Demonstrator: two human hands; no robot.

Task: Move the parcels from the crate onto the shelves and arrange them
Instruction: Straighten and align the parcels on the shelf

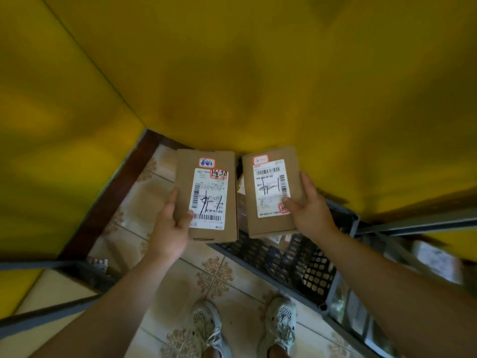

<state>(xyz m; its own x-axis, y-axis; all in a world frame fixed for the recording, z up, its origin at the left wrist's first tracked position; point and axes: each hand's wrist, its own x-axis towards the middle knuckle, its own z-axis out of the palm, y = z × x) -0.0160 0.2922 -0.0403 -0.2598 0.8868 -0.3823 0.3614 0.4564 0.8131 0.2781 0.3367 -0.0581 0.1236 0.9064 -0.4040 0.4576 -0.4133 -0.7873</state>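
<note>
Right, I have a parcel in each hand, so the pick-up half of this step looks done and the carry to the shelves is what comes next. My left hand [170, 223] grips the left parcel [206, 195] at its near left corner, thumb pressed on the label face and fingers curled round the edge behind. My right hand [308, 210] holds the right parcel [271, 192] the mirrored way, thumb on the label's near right corner and fingers wrapped along the outer edge. Both boxes hang flat in front of my wrists with their labels facing up at me. Their long axes run away from me toward the yellow wall [258, 73], roughly parallel, with a narrow gap between them. The left label's big barcode sits at the end nearest my wrist, while the right one's sits at the far end. The crate [317, 275] lies below my right forearm. I judge the next move calls for turning toward the grey shelf rail [418, 223] beyond my right hand and keeping the labels readable.
</note>
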